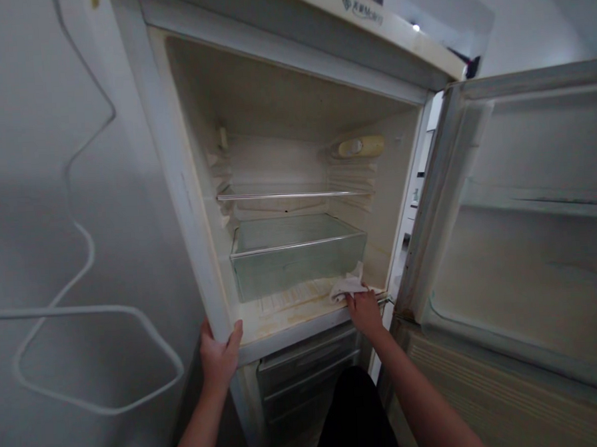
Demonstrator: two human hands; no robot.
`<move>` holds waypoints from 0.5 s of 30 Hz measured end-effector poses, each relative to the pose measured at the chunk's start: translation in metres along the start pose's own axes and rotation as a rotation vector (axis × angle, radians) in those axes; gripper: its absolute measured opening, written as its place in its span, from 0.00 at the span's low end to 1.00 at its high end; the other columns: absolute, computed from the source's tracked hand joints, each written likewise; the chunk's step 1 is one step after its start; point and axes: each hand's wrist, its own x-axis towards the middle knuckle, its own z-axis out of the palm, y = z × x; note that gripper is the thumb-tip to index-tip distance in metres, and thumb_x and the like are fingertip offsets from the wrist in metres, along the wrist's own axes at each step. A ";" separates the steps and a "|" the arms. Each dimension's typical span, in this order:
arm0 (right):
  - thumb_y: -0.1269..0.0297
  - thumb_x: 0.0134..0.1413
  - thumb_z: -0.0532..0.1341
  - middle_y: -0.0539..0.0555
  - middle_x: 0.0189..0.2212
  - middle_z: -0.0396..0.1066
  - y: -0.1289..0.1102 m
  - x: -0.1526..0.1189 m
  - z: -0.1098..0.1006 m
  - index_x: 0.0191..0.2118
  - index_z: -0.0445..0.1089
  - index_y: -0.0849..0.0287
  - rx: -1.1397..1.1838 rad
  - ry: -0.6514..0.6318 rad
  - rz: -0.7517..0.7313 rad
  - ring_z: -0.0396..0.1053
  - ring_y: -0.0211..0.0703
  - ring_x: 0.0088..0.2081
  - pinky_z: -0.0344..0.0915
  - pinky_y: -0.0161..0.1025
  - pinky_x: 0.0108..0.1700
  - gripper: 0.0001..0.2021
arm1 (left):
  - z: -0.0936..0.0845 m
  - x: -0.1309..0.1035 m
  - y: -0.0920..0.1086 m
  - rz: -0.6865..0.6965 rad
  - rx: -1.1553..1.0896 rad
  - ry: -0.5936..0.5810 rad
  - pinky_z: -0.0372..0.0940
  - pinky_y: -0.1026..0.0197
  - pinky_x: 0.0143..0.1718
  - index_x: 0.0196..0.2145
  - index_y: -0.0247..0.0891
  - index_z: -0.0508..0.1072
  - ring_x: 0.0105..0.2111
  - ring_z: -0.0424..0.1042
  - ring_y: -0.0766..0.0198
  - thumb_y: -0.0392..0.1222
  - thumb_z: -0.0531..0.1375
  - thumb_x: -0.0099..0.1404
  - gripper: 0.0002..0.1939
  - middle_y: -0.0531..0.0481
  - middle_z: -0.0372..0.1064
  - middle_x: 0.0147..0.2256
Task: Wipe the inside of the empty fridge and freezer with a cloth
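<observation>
Mid-frame's taken up by the fridge (279, 154), door (534, 238) swung open at right, presumably for access. The fridge's left edge is gripped lower left by the left hand (219, 356), probably for bracing. Lower centre-right, a bunched white cloth (346, 287) is held by the right hand (366, 313). Rightward it's hemmed in by the inner wall (385, 225); leftward, decent room's available.

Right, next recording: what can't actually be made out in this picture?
All in the head view:
- Right hand: its fingertips, hidden by the white cloth and the hand itself.
- Left hand: most fingers, hidden behind its own back.
- Fridge lettering: too blurred to read fully.
- Lower drawers: contents, lost in dimness and partly behind the dark-clothed knee.
- Open door: far side, cut off by the right edge.
</observation>
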 end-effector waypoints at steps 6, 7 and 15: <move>0.67 0.71 0.53 0.65 0.66 0.65 -0.080 -0.040 0.005 0.64 0.70 0.67 0.241 -0.102 -0.161 0.50 0.62 0.73 0.42 0.62 0.75 0.22 | 0.003 -0.021 0.013 -0.077 0.011 0.029 0.68 0.37 0.57 0.60 0.33 0.66 0.51 0.75 0.39 0.63 0.64 0.56 0.42 0.32 0.74 0.51; 0.68 0.70 0.54 0.63 0.67 0.64 -0.095 -0.047 0.006 0.66 0.69 0.66 0.300 -0.120 -0.214 0.49 0.62 0.74 0.41 0.63 0.75 0.23 | 0.003 -0.035 0.014 -0.068 0.013 0.027 0.65 0.35 0.61 0.64 0.32 0.63 0.56 0.73 0.37 0.62 0.63 0.59 0.44 0.29 0.71 0.56; 0.70 0.65 0.59 0.58 0.73 0.53 -0.151 -0.103 0.034 0.70 0.63 0.55 0.612 -0.271 -0.459 0.43 0.52 0.76 0.46 0.60 0.75 0.28 | -0.014 -0.158 -0.018 0.301 -0.003 -0.418 0.51 0.33 0.71 0.73 0.48 0.51 0.73 0.49 0.39 0.59 0.56 0.70 0.39 0.38 0.49 0.73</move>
